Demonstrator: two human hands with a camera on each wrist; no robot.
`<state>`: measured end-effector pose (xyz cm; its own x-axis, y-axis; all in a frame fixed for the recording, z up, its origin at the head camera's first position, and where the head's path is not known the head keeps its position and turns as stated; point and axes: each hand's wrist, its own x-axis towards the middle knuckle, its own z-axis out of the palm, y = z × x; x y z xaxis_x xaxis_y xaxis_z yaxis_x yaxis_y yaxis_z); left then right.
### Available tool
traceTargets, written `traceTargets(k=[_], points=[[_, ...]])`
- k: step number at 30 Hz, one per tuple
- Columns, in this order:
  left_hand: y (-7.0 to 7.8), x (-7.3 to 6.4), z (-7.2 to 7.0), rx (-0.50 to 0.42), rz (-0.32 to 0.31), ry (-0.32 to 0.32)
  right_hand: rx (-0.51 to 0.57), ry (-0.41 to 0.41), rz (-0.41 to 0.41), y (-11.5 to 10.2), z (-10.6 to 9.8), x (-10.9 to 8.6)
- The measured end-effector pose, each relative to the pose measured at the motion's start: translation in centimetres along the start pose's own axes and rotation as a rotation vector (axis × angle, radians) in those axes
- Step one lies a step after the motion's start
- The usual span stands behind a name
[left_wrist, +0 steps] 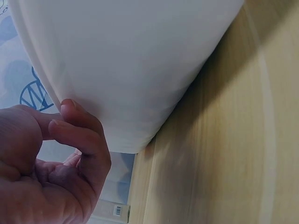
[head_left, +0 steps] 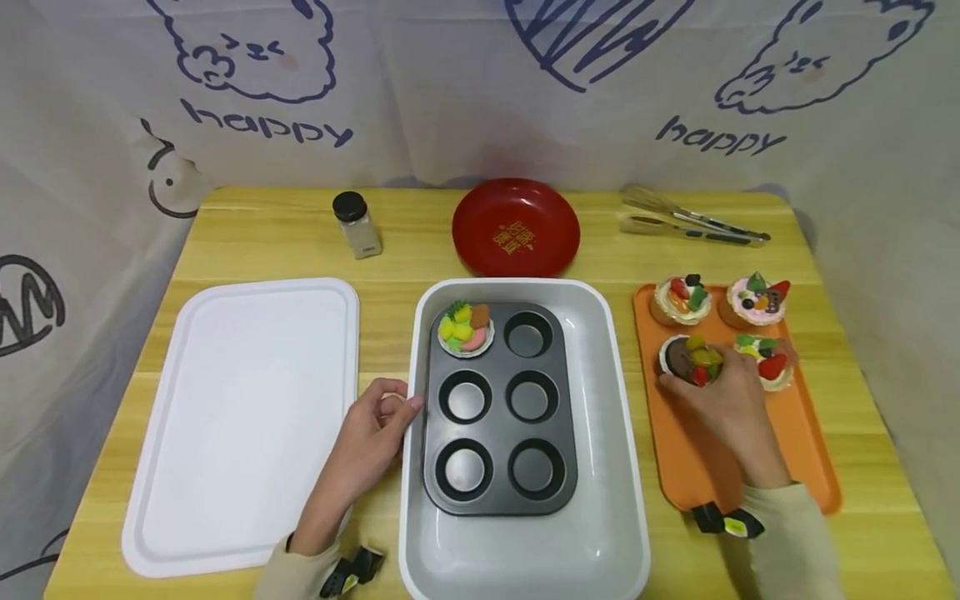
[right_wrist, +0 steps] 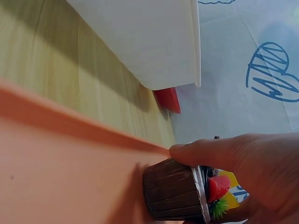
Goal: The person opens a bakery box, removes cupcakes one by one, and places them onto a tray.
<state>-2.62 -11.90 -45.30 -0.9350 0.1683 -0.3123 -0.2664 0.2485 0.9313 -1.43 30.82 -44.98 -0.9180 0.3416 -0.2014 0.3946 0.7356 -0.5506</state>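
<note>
My left hand (head_left: 369, 437) pinches the left rim of a white rectangular tub (head_left: 618, 500), thumb on top and fingers curled against the outer wall. Inside the tub lies a dark muffin pan (head_left: 499, 425); a fruit-topped cupcake (head_left: 466, 331) fills its far left cup. Over at the orange tray (head_left: 701, 467), my right hand (head_left: 727, 408) grips a chocolate cupcake (right_wrist: 173, 191) in a brown pleated case, thumb and fingers on opposite sides near its top. Three more decorated cupcakes share that tray: a cream one (head_left: 681, 300), a pink one (head_left: 753, 302) and a strawberry one (head_left: 772, 365).
A white lid-like tray (head_left: 247, 425) lies left of the tub. Along the table's back stand a black-capped shaker jar (head_left: 357, 225) and a red plate (head_left: 516, 225), with metal tongs (head_left: 693, 225) lying at the right. A drawn-on cloth hangs behind.
</note>
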Motion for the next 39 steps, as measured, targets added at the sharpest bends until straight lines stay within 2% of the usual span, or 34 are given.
traceTargets(k=[6,10,13,18,21,24,28,34,39], points=[[-0.1,0.1,0.0,0.003,0.019,-0.008,0.0,-0.026,-0.002,0.3,-0.1,0.0],[-0.1,0.0,-0.1,0.012,0.021,0.003,-0.011,-0.051,-0.032,0.0,-0.5,-0.1],[-0.2,0.0,-0.2,0.011,0.02,0.002,-0.028,-0.055,-0.061,-0.5,-1.2,-0.4],[-0.1,0.0,-0.2,0.012,0.019,-0.001,-0.103,-0.073,-0.06,-1.6,-2.8,-1.3],[-0.1,0.0,-0.2,0.019,0.02,-0.002,-0.116,-0.036,-0.121,-2.7,-3.6,-1.8],[-0.1,0.0,-0.3,0.027,0.021,-0.003,-0.094,0.018,-0.216,-4.3,-4.1,-2.2],[-0.1,0.0,-0.3,0.031,0.019,0.002,-0.036,0.014,-0.322,-7.4,-4.4,-2.6],[-0.2,0.0,-0.2,0.021,0.01,0.003,0.03,-0.06,-0.387,-12.0,-3.4,-2.1],[-0.2,0.1,-0.3,0.026,0.004,-0.004,0.08,-0.185,-0.429,-15.2,-0.9,-0.5]])
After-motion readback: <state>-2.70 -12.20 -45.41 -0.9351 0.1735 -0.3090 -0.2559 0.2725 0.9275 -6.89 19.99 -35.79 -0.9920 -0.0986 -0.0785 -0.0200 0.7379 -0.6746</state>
